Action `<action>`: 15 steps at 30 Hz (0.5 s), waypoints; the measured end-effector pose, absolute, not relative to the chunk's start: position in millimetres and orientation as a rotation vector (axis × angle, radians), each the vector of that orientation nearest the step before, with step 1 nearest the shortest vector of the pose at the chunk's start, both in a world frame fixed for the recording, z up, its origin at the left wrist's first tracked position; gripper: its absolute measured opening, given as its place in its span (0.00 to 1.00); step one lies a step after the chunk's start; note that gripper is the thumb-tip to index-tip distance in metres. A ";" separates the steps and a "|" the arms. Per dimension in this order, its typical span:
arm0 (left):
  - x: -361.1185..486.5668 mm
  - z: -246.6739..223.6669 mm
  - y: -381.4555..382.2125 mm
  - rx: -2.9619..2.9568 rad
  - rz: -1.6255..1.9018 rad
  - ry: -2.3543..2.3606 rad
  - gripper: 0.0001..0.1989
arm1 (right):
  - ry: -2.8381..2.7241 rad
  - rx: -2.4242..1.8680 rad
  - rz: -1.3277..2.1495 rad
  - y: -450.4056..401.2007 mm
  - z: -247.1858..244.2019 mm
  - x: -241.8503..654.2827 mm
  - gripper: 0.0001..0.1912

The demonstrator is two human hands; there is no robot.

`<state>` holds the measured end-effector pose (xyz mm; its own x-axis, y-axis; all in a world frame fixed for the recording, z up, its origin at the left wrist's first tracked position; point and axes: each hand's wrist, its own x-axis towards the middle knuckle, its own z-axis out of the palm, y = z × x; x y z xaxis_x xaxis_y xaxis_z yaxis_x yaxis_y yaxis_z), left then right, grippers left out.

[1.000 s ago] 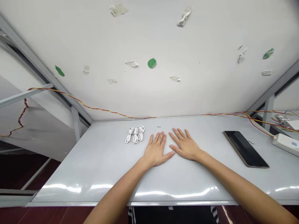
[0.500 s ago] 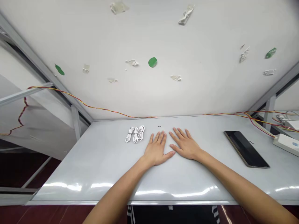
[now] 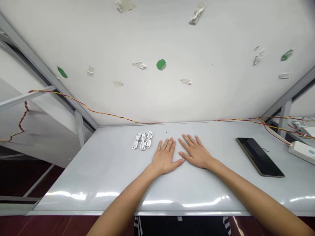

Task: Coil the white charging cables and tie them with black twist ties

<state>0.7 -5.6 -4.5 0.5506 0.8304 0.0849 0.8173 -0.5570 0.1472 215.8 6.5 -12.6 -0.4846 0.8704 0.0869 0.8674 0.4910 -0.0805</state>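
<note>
My left hand (image 3: 165,158) lies flat on the grey table (image 3: 98,170), palm down with fingers spread. Beside it, also flat and spread, rests my right hand (image 3: 195,151); the two thumbs come close together. Neither hand holds anything. Just beyond and left of my left hand sit three white cables (image 3: 143,141), each coiled and bound with a dark tie, side by side. A small dark twist tie (image 3: 168,132) lies on the table past my left fingertips.
To the right lies a black phone-like slab (image 3: 259,156), with a thin dark strip by its far edge. A white power strip (image 3: 302,151) is at the far right. Red and yellow wires (image 3: 110,114) run along the back wall (image 3: 221,91). Metal frame posts (image 3: 80,127) flank the table.
</note>
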 end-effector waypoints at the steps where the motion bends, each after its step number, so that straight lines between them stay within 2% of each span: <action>1: 0.6 -5.0 -5.6 2.684 0.222 1.430 0.46 | -2.612 -1.534 0.044 6.3 -12.1 215.6 0.37; 15: 0.9 -3.9 -5.8 2.684 0.243 1.416 0.46 | -2.600 -1.527 0.057 7.1 -14.1 216.3 0.37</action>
<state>0.9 -5.8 -3.9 0.5558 0.8259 0.0951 0.8103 -0.5637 0.1600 216.3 7.1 -14.1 -0.4815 0.8719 0.0892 0.8672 0.4887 -0.0958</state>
